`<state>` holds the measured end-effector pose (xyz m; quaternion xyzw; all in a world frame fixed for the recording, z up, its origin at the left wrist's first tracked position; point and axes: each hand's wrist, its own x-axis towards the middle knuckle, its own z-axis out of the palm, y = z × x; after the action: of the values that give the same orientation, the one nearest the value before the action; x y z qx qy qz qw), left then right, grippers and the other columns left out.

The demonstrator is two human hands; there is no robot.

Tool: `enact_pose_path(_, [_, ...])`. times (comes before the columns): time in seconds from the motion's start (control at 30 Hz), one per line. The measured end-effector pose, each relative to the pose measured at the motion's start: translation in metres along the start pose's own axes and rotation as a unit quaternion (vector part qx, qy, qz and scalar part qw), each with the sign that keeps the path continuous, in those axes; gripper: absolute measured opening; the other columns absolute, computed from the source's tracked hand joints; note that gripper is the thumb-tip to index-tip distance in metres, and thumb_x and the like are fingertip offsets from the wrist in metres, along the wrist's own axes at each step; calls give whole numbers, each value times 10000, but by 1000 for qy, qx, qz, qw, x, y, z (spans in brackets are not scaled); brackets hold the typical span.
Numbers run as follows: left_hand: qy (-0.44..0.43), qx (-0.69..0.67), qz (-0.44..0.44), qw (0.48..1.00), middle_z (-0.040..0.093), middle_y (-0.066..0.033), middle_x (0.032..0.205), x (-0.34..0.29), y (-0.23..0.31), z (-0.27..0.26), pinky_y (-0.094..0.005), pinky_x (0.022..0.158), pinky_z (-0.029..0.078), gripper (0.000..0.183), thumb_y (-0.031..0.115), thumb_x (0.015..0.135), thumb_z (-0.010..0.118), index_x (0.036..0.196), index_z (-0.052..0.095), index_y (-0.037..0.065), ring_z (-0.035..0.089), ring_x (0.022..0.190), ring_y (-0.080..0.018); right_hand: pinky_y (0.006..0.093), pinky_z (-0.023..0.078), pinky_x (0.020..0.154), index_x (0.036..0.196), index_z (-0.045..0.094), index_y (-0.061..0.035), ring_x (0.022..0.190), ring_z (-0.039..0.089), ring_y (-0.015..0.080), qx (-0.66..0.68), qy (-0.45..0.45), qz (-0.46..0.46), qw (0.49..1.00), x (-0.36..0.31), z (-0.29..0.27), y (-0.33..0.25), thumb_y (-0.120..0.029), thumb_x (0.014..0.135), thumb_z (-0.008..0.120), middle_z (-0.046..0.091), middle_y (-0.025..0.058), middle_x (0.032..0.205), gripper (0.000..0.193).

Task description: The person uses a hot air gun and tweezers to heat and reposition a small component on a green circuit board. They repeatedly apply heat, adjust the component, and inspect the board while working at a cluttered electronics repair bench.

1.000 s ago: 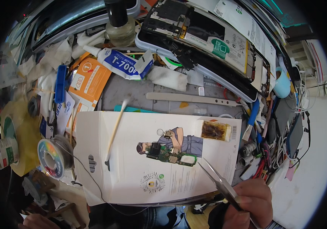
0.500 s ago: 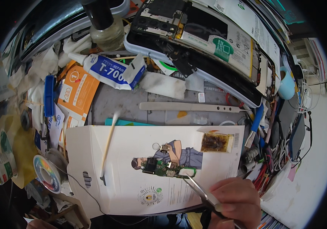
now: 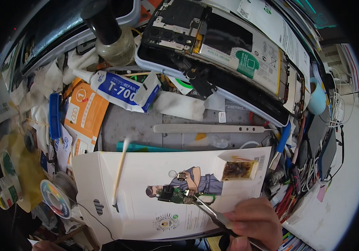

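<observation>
My right hand point(image 3: 255, 221) grips a pair of metal tweezers point(image 3: 211, 213) between thumb and fingers. Their tips reach a small green circuit board point(image 3: 177, 195), beside a silver metal connector on it; whether they pinch it I cannot tell. The board lies on a white printed cardboard box point(image 3: 133, 217) with a drawn figure on it. Just above the board sits a loose small metal connector point(image 3: 182, 176). Only a bit of my left hand point(image 3: 47, 246) shows at the lower edge, its fingers mostly cut off.
A cotton swab point(image 3: 121, 171) and a brown-stained flux block point(image 3: 237, 170) rest on the box. Behind lie a flat metal tool point(image 3: 209, 129), a glue tube point(image 3: 118, 88) and an opened phone point(image 3: 234, 46). A solder spool point(image 3: 56, 196) stands left; cables point(image 3: 284, 203) and brushes crowd the right.
The tweezer tips have moved left along the board, from its pale right end to the silver connector. The whole view has shifted slightly, with the scene sitting lower.
</observation>
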<state>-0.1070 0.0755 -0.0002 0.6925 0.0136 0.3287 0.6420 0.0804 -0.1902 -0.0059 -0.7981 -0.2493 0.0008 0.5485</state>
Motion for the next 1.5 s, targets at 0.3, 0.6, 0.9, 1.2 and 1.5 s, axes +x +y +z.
enact_pose_path(0.3, [-44,-6,-19,999,511,-102,821,8,2,-2,-423,495,448,592,492,844,633,1210,475,55,528,609,-273,383,503,710,967,627,-9,753,633,275,9,-18,2,1000,2,-3,2,-154,915,634,689,175,912,154])
enact_pose_path(0.6, [-54,6,-12,998,516,-111,823,15,1,5,-415,515,438,586,491,840,633,1199,484,53,519,605,-275,380,506,725,962,641,-1,765,641,285,9,-30,4,1000,3,-6,2,-131,896,643,686,176,928,145])
enact_pose_path(0.9, [-23,25,13,999,499,-110,774,21,-14,39,-390,525,408,468,417,876,599,1100,494,21,502,584,-255,378,507,737,955,653,1,783,646,288,11,-31,8,999,4,-5,3,-101,869,640,685,173,934,134])
enact_pose_path(1.2, [-44,62,-19,997,515,-118,794,28,-14,50,-394,536,425,366,322,913,546,1145,502,43,514,585,-263,373,510,722,955,652,10,762,650,282,18,-30,0,999,6,-5,4,-88,860,642,684,178,923,137])
enact_pose_path(1.5, [-53,65,-12,996,518,-119,793,29,-17,49,-397,544,459,396,326,895,580,1152,507,34,529,590,-264,371,510,708,949,650,13,755,651,278,11,-23,-7,1000,6,-4,5,-79,857,640,686,178,921,130])
